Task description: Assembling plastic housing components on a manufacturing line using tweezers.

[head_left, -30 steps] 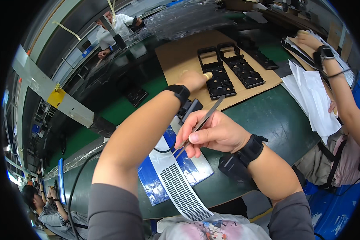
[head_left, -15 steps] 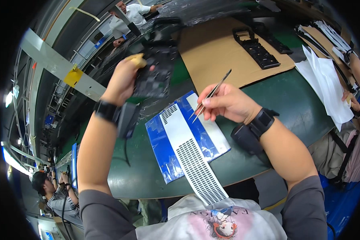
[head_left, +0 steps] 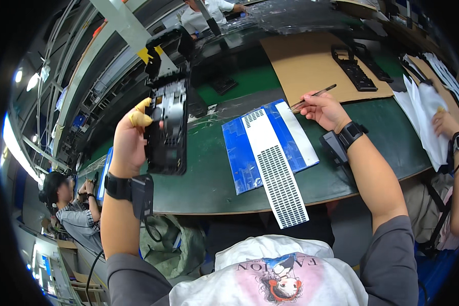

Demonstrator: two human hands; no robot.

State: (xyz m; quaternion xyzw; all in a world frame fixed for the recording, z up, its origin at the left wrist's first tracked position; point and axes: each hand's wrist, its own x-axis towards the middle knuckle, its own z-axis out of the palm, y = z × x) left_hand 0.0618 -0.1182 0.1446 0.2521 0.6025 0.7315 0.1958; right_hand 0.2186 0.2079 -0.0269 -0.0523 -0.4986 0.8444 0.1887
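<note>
My left hand (head_left: 130, 140), with yellow finger cots on its fingers, grips a black plastic housing (head_left: 169, 122) by its left edge and holds it raised and tilted above the table. Its molded inner side shows. Fingers of my right hand (head_left: 324, 109) are closed on a pair of tweezers (head_left: 315, 95), whose tips point left over the white strip of a blue board (head_left: 242, 158). Across that board lies a white sheet (head_left: 262, 133) with rows of small black stickers (head_left: 280, 186). The sheet's near end hangs past the table edge.
The green table (head_left: 204, 191) carries a cardboard sheet (head_left: 290, 56) at the back with two black housings (head_left: 359, 74) on its right. White sheets (head_left: 418, 112) lie at the right, by another person's hand (head_left: 443, 122). More people sit at far left and across the table.
My left hand has brought the housing nearer and turned it, so its inner side shows more. My right hand has drawn the tweezers away from the sticker sheet, and the view has shifted.
</note>
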